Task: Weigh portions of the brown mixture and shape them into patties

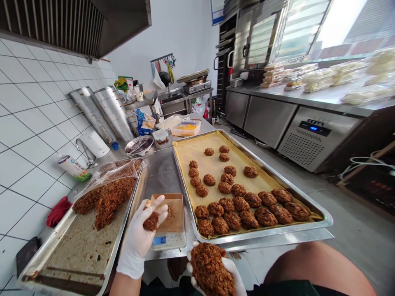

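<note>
My left hand [142,233], in a white glove, cups a small lump of brown shredded mixture [150,222] in its curled fingers. It is beside a digital scale [173,242] that reads 0.0 and bears a shallow brown paper box [175,216] with crumbs inside. Low in the view, my gloved right hand [232,271] grips a much larger lump of the same mixture [211,269]. Right of the scale, a metal tray [187,205] lined with yellowish paper carries several rounded brown balls [233,221], packed most densely along the near side.
At left, another metal tray [74,250] holds a heap of loose brown mixture [112,201] partly under clear plastic film [105,174]. Farther back are a film-covered bowl [138,146] and a plastic container with yellow contents [187,127]. Packed goods [317,78] line the right counter.
</note>
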